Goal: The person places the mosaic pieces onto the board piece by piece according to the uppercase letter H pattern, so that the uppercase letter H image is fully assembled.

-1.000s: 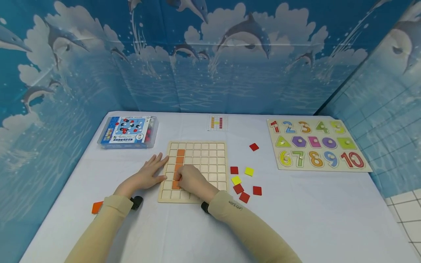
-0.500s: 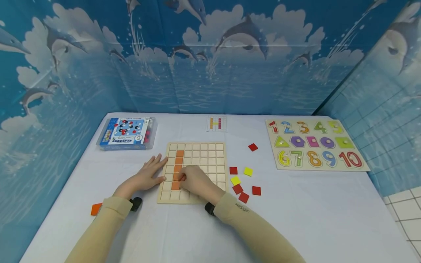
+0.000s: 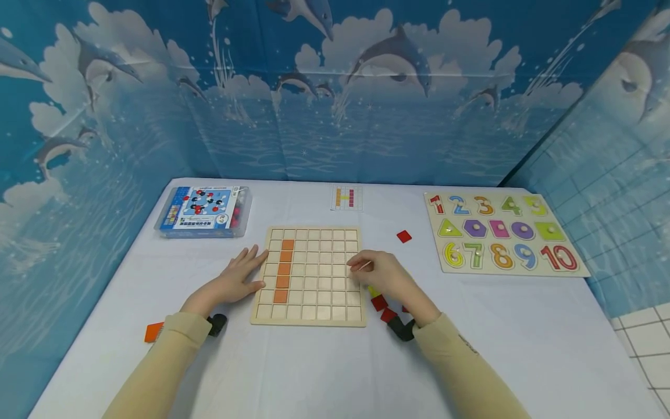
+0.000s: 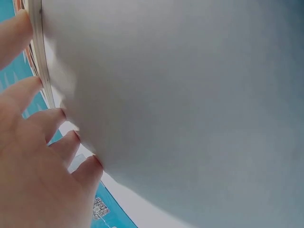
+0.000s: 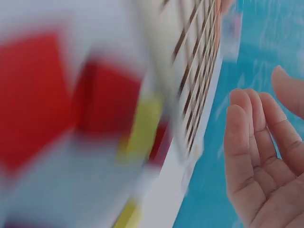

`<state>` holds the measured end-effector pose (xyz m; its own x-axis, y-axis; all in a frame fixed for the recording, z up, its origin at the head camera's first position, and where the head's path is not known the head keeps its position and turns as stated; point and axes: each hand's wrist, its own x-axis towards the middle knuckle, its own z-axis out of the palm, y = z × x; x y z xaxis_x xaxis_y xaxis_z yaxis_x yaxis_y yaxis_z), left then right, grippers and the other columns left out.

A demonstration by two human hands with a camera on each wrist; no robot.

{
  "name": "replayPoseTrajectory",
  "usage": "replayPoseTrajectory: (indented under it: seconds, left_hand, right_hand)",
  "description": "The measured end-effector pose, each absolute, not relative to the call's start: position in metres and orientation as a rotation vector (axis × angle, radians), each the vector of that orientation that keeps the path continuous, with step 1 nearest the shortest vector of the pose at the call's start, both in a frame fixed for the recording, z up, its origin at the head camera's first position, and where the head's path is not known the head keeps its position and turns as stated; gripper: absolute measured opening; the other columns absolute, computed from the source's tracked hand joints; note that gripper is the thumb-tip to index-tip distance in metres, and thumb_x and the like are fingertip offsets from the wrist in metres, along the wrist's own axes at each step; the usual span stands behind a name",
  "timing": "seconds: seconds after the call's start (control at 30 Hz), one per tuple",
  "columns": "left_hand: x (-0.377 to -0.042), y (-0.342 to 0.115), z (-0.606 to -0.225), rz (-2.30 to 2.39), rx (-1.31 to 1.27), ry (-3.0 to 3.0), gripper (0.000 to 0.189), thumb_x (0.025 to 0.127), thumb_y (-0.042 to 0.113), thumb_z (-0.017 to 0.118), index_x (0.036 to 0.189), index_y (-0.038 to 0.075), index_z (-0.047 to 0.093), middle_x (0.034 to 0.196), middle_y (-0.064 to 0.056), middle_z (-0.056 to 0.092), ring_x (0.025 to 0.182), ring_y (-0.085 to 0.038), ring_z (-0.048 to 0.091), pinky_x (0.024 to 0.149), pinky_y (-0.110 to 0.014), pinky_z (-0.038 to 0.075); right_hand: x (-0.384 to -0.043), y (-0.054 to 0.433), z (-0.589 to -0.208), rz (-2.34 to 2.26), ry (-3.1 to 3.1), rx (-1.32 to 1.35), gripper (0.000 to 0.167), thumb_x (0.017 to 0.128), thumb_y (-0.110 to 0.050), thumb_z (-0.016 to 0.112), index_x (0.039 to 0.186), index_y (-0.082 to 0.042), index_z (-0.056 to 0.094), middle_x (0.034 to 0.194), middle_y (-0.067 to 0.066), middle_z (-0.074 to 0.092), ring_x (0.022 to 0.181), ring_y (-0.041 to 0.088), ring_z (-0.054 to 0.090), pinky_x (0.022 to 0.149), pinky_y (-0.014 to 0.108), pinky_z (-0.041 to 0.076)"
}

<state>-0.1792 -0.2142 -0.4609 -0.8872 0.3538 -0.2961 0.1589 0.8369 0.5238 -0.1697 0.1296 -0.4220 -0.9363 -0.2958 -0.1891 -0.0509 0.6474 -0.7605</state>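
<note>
A wooden grid board (image 3: 324, 270) lies on the white table with one column of several orange tiles (image 3: 282, 282) in its left part. My left hand (image 3: 230, 282) lies flat with fingers spread, the fingertips and thumb touching the board's left edge. In the left wrist view, those fingers (image 4: 88, 173) meet the table beside the board's side. Over the board's right edge hovers my right hand (image 3: 384, 276), its fingers loosely bent. The right wrist view shows the right hand (image 5: 266, 156) with nothing between thumb and fingers. Beneath it lie red tiles (image 3: 379, 302) and a yellow tile (image 3: 373, 291), partly hidden.
Behind the board lies a small pattern card (image 3: 346, 197). A clear plastic box (image 3: 203, 212) stands at the back left, a number-and-shape puzzle board (image 3: 502, 233) at the right. One red tile (image 3: 404, 236) lies apart. Orange pieces (image 3: 153, 332) show beside the left forearm.
My right hand has left the orange column and moved right to the board's right edge, above the loose tiles. The whole orange column is now uncovered. My left hand has stayed in place.
</note>
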Motion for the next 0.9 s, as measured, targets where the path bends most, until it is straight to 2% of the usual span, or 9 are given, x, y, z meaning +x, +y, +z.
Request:
replayPoseTrajectory:
  seconds: [0.13, 0.37, 0.53, 0.9]
  left_hand:
    - [-0.179, -0.213, -0.459, 0.696, 0.371, 2.631, 0.073, 0.098, 0.027, 0.060, 0.158, 0.010, 0.021, 0.164, -0.023, 0.005, 0.151, -0.045, -0.004, 0.121, -0.063, -0.001]
    - [-0.179, -0.213, -0.460, 0.692, 0.384, 2.633, 0.073, 0.098, 0.026, 0.059, 0.158, 0.009, 0.020, 0.164, -0.024, 0.005, 0.151, -0.046, -0.004, 0.120, -0.065, -0.001]
    - [-0.178, -0.214, -0.460, 0.697, 0.385, 2.630, 0.073, 0.098, 0.026, 0.059, 0.157, 0.008, 0.020, 0.164, -0.024, 0.004, 0.151, -0.046, -0.004, 0.120, -0.065, -0.001]
    - [-0.179, -0.214, -0.461, 0.704, 0.389, 2.630, 0.073, 0.098, 0.027, 0.059, 0.157, 0.008, 0.020, 0.164, -0.024, 0.004, 0.151, -0.046, -0.004, 0.120, -0.065, -0.001]
  right_hand:
    - [-0.172, 0.164, -0.426, -1.159, 2.624, -0.176, 0.025, 0.090, -0.017, 0.070, 0.114, -0.009, 0.070, 0.099, 0.003, 0.072, 0.087, 0.016, 0.064, 0.075, 0.027, 0.055]
    - [-0.173, 0.198, -0.433, -1.106, 2.679, -0.077, 0.032, 0.090, -0.021, 0.071, 0.120, -0.009, 0.067, 0.111, 0.009, 0.071, 0.101, 0.024, 0.065, 0.083, 0.035, 0.058]
    - [-0.173, 0.205, -0.437, -1.100, 2.666, -0.035, 0.034, 0.090, -0.022, 0.071, 0.120, -0.008, 0.066, 0.116, 0.011, 0.070, 0.106, 0.027, 0.064, 0.088, 0.040, 0.057]
    - [-0.175, 0.207, -0.442, -1.045, 2.624, 0.021, 0.037, 0.088, -0.020, 0.073, 0.122, -0.006, 0.064, 0.117, 0.013, 0.067, 0.106, 0.027, 0.061, 0.093, 0.042, 0.055]
